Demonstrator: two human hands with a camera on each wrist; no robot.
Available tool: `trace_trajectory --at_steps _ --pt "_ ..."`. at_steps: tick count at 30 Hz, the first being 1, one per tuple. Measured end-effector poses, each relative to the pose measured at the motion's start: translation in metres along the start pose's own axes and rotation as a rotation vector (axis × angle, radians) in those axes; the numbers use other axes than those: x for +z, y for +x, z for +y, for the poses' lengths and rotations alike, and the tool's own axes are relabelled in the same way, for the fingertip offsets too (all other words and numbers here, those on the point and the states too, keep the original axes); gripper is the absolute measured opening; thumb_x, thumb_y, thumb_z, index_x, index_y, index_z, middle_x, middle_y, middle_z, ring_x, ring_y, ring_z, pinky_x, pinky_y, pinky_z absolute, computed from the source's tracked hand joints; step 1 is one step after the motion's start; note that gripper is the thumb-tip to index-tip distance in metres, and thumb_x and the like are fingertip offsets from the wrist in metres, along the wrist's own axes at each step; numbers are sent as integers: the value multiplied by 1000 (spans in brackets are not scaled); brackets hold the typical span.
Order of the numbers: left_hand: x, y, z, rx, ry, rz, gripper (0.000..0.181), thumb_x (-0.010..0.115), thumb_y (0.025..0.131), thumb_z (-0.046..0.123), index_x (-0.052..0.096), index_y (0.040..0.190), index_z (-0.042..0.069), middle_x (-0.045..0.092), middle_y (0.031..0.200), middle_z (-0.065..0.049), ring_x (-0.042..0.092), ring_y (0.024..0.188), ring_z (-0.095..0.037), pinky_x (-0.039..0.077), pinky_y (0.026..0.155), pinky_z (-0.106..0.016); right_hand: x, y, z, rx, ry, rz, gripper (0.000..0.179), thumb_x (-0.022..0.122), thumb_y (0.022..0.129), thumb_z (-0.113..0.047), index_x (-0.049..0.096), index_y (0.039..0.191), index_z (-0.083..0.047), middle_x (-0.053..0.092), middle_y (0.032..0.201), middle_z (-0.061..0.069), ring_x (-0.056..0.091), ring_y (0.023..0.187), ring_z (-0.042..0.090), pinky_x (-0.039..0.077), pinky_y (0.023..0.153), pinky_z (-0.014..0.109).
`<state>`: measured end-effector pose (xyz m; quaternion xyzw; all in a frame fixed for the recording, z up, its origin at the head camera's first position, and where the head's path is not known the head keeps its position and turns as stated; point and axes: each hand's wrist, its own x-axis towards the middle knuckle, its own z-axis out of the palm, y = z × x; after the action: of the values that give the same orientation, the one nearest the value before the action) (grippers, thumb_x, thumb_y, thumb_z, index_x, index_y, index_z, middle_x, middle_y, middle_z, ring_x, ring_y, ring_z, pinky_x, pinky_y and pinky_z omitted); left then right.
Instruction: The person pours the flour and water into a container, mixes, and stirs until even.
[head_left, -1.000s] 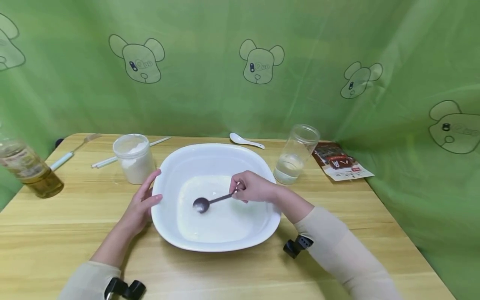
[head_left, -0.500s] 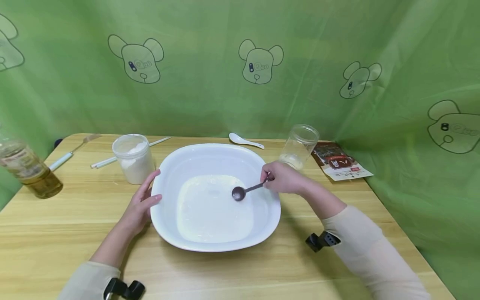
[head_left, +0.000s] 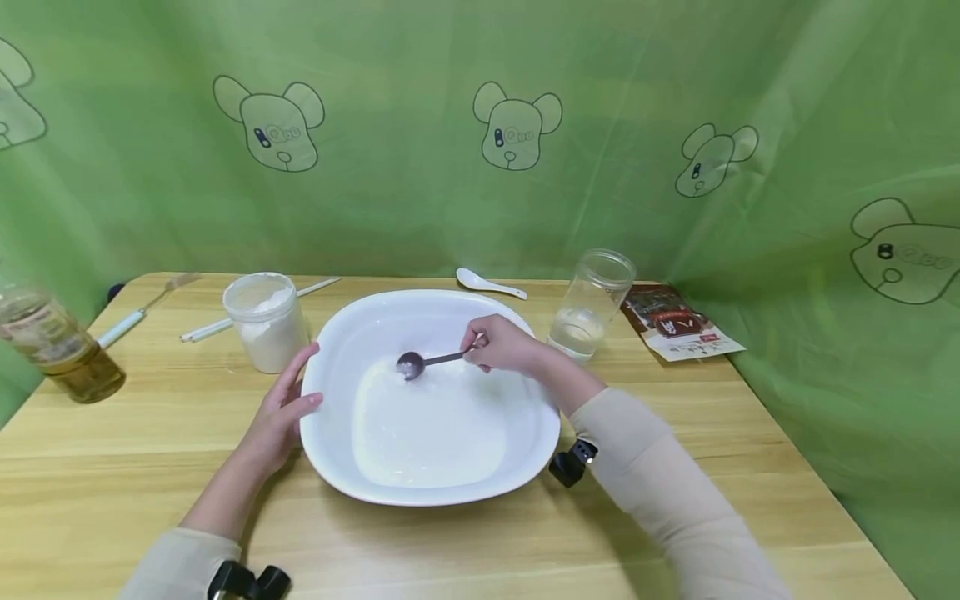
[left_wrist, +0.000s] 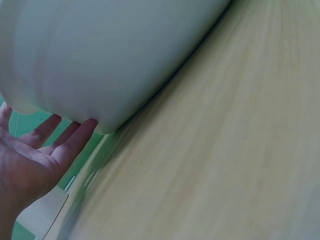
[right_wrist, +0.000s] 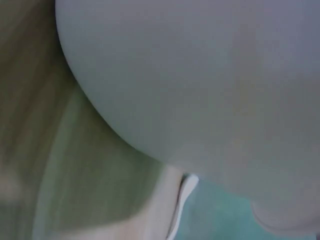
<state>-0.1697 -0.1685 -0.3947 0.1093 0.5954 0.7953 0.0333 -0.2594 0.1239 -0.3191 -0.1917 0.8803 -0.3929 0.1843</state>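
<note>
A large white basin (head_left: 431,492) stands mid-table with whitish liquid (head_left: 427,433) over its floor. My left hand (head_left: 277,417) holds its left side, thumb over the rim. In the left wrist view, the fingers (left_wrist: 75,142) reach against the outer wall. My right hand (head_left: 498,342) pinches the handle of a dark, round-bowled spoon (head_left: 411,366) inside the basin. Its bowl, with something white in it, is at the upper left of the liquid. The right wrist view shows the basin's outer wall (right_wrist: 165,90); that hand is hidden there.
Left of the basin stand a jar of white powder (head_left: 270,329), chopsticks (head_left: 210,329), a long-handled brush (head_left: 123,325) and an oil bottle (head_left: 63,346). A white spoon (head_left: 487,285) lies behind. At right are a jar of clear liquid (head_left: 581,321) and a packet (head_left: 682,325).
My right hand first drew the spoon right, toward the basin's right side, then carried it back left and farther from me. The left hand has stayed on the basin.
</note>
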Motion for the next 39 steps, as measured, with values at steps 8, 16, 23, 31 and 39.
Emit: trace_trajectory --at_steps 8,16,23,31,39 --pt "-3 1 1 -3 -1 -12 58 44 84 2 25 136 21 39 113 -15 56 85 -20 51 61 -40 9 -8 0 -118 35 -228 6 56 78 2 56 82 -3 47 48 3 39 44 17 28 43 20" --pt "-3 1 -1 -4 -5 -13 58 46 83 5 26 135 22 40 113 -14 56 86 -19 51 62 -39 -18 -38 0 -190 -138 -303 7 54 76 4 55 77 -3 43 48 0 38 43 9 30 42 18" --pt "-2 1 -2 -3 0 -10 59 44 83 3 25 135 21 40 112 -15 56 85 -20 51 63 -40 -42 -42 3 -171 -339 -118 9 54 75 4 56 74 -5 44 51 -2 37 44 9 31 41 20" --pt "-1 0 -1 7 0 -11 58 44 83 3 25 135 20 38 113 -19 56 85 -23 52 61 -39 -29 -13 3 -175 -321 -45 5 55 77 1 55 78 -4 45 49 -1 41 43 11 32 41 20" --pt "-1 0 -2 4 0 -10 58 44 83 3 25 135 21 38 114 -18 56 86 -21 52 61 -39 2 1 0 -254 -238 -135 5 55 79 0 56 81 -5 46 49 -1 40 43 9 32 41 18"
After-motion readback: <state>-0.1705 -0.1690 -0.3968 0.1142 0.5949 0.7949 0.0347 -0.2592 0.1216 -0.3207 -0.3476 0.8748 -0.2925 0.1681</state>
